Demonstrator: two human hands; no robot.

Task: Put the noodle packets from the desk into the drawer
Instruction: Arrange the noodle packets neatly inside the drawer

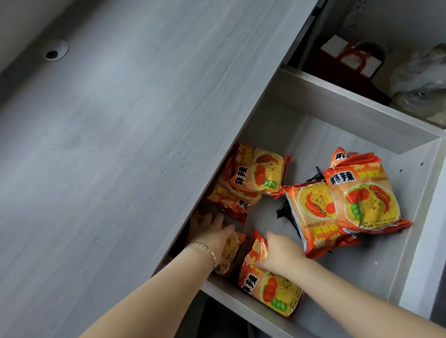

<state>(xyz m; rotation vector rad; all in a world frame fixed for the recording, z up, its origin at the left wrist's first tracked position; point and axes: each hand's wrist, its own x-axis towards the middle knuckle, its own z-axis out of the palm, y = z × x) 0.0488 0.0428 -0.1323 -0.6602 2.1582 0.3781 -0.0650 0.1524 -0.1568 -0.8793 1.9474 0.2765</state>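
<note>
Grey wood-grain desk [114,139] fills the left of the view and looks bare, with only a round cable hole [54,50] near its far edge; no packets show on it. Under its front edge the drawer [420,208] is pulled open, and both hands are down inside it. The left hand [210,234], with a bracelet [205,249] at the wrist, lies spread and flat on a packet [229,253] half tucked under the desk lip, pressing more than gripping. Just beside it the right hand [278,252] is curled loosely over the top end of the near packet [271,289], which lies against the drawer's front wall; whether the fingers truly pinch it I cannot tell. Further back two packets [254,177] overlap by the desk edge, and to the right a stack [351,202] leans in a heap. These bags should be light, crinkly and slick, with a brittle noodle block inside, so a flat hold across the body or a pinch at the sealed end seam suits better than squeezing. Open floor remains in the drawer's far corner and along its right wall; the overhanging desk lip crowds the left side.
</note>
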